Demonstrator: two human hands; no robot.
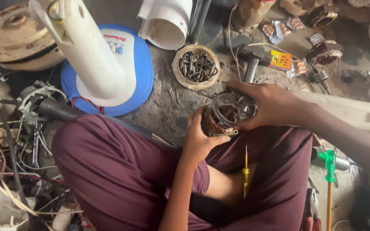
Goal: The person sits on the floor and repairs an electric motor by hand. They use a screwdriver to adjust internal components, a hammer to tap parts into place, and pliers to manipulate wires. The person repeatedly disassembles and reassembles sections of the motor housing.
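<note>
I sit cross-legged in maroon trousers on a dirty floor. Both hands hold a small electric fan motor with a grey metal end cover and copper windings, just above my lap. My left hand cups it from below and behind. My right hand wraps over its far right side, fingers on the cover. A thin yellow-handled screwdriver lies in my lap between my legs, below the motor.
A round dish of screws and nuts sits just beyond the motor. A white-and-blue fan stand base lies at left. A hammer is behind. A green-handled screwdriver lies at right. Tangled wires and tools crowd the left.
</note>
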